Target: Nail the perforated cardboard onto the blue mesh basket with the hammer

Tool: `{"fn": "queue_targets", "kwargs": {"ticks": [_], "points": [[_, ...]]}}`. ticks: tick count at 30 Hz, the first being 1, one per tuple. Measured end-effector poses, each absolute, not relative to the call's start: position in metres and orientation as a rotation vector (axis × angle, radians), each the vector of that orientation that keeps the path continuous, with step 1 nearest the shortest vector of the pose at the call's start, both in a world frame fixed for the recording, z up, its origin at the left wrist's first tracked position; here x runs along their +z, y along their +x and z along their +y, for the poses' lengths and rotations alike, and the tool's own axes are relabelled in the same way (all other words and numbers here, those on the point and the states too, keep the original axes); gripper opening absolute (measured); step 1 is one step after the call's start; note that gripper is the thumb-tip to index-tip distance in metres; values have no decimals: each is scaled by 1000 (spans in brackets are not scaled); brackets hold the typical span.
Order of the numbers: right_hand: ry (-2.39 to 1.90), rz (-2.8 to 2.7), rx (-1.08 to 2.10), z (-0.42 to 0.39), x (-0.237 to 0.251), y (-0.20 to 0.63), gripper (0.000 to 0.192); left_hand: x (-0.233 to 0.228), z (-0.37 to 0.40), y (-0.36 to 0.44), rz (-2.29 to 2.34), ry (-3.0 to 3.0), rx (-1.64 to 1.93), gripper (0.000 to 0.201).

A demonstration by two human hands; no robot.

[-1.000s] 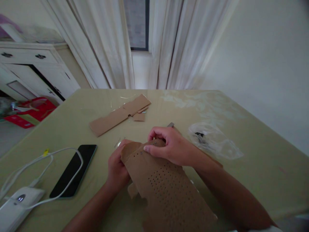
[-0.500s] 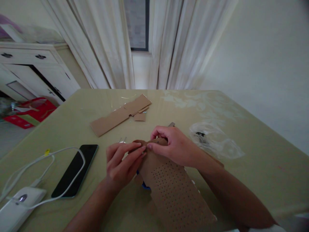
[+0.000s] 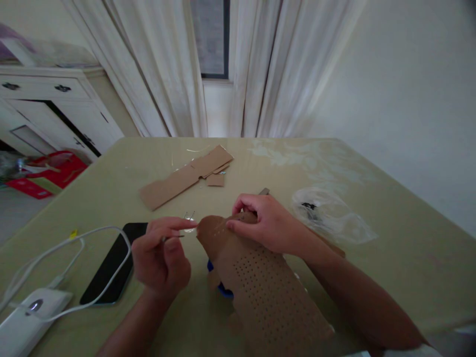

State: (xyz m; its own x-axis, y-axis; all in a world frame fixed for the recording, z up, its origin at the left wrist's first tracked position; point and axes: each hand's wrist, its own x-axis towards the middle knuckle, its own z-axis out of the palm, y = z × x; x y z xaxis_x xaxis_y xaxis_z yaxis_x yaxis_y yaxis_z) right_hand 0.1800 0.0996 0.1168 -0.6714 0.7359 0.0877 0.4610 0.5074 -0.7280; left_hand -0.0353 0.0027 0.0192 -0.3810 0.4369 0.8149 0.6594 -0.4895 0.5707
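My right hand pinches the top edge of a brown cardboard piece punched with many small holes. The piece's upper left corner curls over in a rounded flap with a short row of tiny holes. My left hand is just left of that flap, its index finger stretched out to the edge. Between its curled fingers and thumb is a thin dark metal pin. Something blue shows from under the cardboard's left side. A small round clear disc with thin metal pins lies behind the left hand.
Left on the table are a black phone, a white power bank and its looped white cable. Cardboard strips lie at the back. A clear plastic bag holding something black lies right of my right hand. A grey metal tip pokes out behind that hand.
My left hand has drawn back leftward from the cardboard's top edge and now shows a pin in its fingers. The flap has come into view. My right hand stays in place.
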Motion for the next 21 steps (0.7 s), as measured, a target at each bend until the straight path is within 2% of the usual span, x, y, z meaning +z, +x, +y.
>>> {"fn": "queue_targets", "kwargs": {"ticks": [3,7,10,15,17,21], "points": [[-932,-2292,1078,103,120,184,21,19,19,-44,-1641,-1465,-2002,13],[-833,-2135,1273,105,126,191,27,16,36,-67,-2215,-1431,-1846,29],[-760,-2035,1399,105,129,194,29,15,40,-86,-2548,-1545,-1449,36],[-736,-2002,1426,106,130,195,28,14,36,-99,-2744,-1641,-563,31],[-735,-1999,1413,106,131,196,27,14,35,-99,-2729,-1642,-426,31],[-732,-1978,1360,108,134,199,25,13,36,-99,-2766,-1661,-377,29]]}}
